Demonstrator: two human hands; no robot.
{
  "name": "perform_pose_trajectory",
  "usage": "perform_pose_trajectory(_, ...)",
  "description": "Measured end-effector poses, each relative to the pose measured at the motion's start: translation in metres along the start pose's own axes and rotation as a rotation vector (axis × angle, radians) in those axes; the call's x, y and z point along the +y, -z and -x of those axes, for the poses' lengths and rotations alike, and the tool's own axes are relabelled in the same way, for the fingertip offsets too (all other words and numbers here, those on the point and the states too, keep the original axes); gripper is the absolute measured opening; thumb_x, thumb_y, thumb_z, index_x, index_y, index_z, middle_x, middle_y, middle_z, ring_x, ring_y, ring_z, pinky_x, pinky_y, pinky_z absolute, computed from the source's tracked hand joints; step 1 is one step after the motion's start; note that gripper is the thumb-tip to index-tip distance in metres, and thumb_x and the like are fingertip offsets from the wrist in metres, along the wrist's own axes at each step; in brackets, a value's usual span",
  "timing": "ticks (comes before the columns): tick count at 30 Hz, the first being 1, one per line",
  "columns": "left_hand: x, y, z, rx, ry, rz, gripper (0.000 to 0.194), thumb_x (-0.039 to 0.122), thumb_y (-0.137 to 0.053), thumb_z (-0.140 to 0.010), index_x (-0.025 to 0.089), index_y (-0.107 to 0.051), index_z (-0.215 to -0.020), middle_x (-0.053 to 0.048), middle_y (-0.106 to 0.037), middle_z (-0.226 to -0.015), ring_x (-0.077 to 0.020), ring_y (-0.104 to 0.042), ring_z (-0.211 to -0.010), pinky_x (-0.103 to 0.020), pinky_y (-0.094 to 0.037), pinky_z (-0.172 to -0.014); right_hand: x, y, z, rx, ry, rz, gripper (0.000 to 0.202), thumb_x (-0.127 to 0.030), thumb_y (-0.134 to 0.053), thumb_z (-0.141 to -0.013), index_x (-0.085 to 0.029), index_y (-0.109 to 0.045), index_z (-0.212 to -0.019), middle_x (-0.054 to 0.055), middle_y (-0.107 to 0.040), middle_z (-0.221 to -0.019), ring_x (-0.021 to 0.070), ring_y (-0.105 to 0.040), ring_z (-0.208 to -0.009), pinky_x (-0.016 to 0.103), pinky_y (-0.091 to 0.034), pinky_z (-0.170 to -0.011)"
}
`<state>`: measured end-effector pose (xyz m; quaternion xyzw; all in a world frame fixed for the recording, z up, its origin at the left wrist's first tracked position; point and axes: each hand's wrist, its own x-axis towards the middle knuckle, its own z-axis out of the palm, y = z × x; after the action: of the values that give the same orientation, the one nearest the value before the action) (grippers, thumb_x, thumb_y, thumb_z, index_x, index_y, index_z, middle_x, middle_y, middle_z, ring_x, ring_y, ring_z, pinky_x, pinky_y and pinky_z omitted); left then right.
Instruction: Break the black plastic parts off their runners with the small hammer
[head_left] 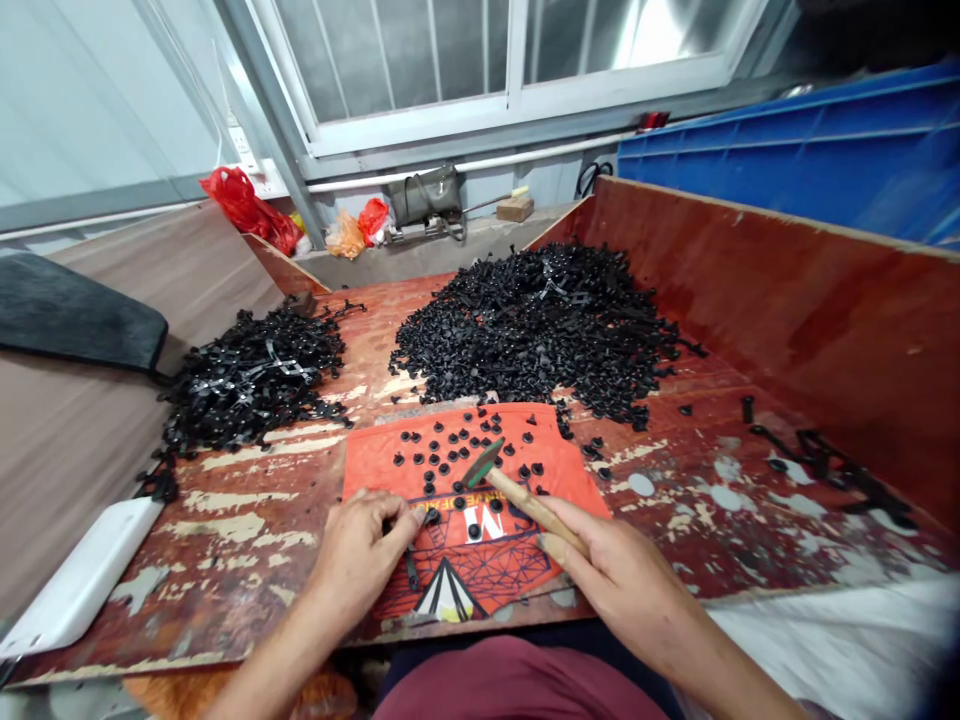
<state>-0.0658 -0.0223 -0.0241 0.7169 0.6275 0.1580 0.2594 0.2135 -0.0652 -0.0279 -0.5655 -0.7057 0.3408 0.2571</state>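
Observation:
My right hand [600,550] is closed round the wooden handle of a small hammer [536,508]. The hammer's green head is over an orange printed cloth [375,445]. At the cloth's left side my left hand [364,545] is curled, thumb and forefinger pinching a small black plastic fastener [431,516]. A narrow black piece [412,572] hangs or lies just below those fingers; I cannot tell which. Several round-headed black fasteners [474,531] are scattered over the cloth, around and beyond the hammer head.
A large heap of black parts [525,320] lies behind the cloth, a smaller heap [255,375] at the left. A white device [82,575] rests near the left front. A reddish board [787,290] and a blue crate [787,140] border the right side.

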Motion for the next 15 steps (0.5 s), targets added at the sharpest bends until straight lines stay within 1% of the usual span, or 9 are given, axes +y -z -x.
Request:
perform_pose_trajectory(4, 0.000, -0.001, 0.000, 0.010, 0.009, -0.055, 0.043, 0.046, -0.045, -0.090, 0.020, -0.048, -0.056, -0.001, -0.057, -0.062, -0.0208, -0.053, -0.071, -0.030, -0.029, -0.067, -0.001, 0.001, 0.000, 0.017, -0.003, 0.001, 0.040, -0.030, -0.047, -0.095, -0.032, -0.063, -0.132, 0.002, -0.077, -0.085, 0.0223, -0.072, -0.073, 0.030, -0.055, -0.073)
perform_pose_trajectory(7, -0.001, -0.001, 0.000, -0.008, 0.004, -0.062, 0.044, 0.046, -0.046, -0.090, 0.020, -0.045, -0.055, -0.001, -0.055, -0.060, -0.0202, -0.053, -0.070, -0.029, -0.029, -0.067, -0.002, 0.002, 0.001, 0.011, 0.002, -0.004, 0.043, -0.029, -0.047, -0.095, -0.032, -0.060, -0.136, 0.001, -0.078, -0.088, 0.0225, -0.073, -0.077, 0.030, -0.056, -0.075)
perform_pose_trajectory(9, -0.002, -0.001, 0.001, -0.016, -0.003, -0.056, 0.044, 0.046, -0.046, -0.090, 0.020, -0.043, -0.054, -0.001, -0.053, -0.059, -0.0200, -0.053, -0.070, -0.029, -0.029, -0.067, -0.003, 0.002, 0.001, 0.000, 0.003, -0.009, 0.044, -0.030, -0.045, -0.097, -0.033, -0.056, -0.139, 0.001, -0.078, -0.096, 0.0228, -0.074, -0.084, 0.031, -0.056, -0.079)
perform_pose_trajectory(10, -0.003, -0.002, 0.001, -0.020, -0.005, -0.054, 0.044, 0.046, -0.046, -0.090, 0.020, -0.042, -0.054, -0.001, -0.053, -0.059, -0.0198, -0.053, -0.069, -0.029, -0.029, -0.067, -0.005, 0.002, 0.002, -0.005, 0.006, -0.011, 0.044, -0.030, -0.043, -0.098, -0.034, -0.054, -0.140, 0.001, -0.077, -0.104, 0.0229, -0.073, -0.090, 0.032, -0.056, -0.082)
perform_pose_trajectory(13, -0.004, -0.003, 0.001, -0.018, -0.014, -0.051, 0.045, 0.045, -0.046, -0.091, 0.020, -0.039, -0.054, 0.000, -0.051, -0.057, -0.0187, -0.051, -0.065, -0.029, -0.030, -0.067, -0.013, 0.002, 0.002, -0.035, 0.028, -0.019, 0.045, -0.031, -0.037, -0.102, -0.038, -0.046, -0.145, -0.001, -0.068, -0.128, 0.0224, -0.069, -0.107, 0.035, -0.054, -0.092)
perform_pose_trajectory(15, -0.004, -0.004, 0.001, -0.018, -0.022, -0.049, 0.045, 0.044, -0.045, -0.091, 0.020, -0.039, -0.054, 0.000, -0.050, -0.057, -0.0181, -0.050, -0.063, -0.029, -0.030, -0.067, -0.021, 0.002, 0.004, -0.069, 0.056, -0.024, 0.046, -0.030, -0.035, -0.103, -0.040, -0.042, -0.147, -0.003, -0.062, -0.136, 0.0213, -0.066, -0.113, 0.035, -0.052, -0.097)
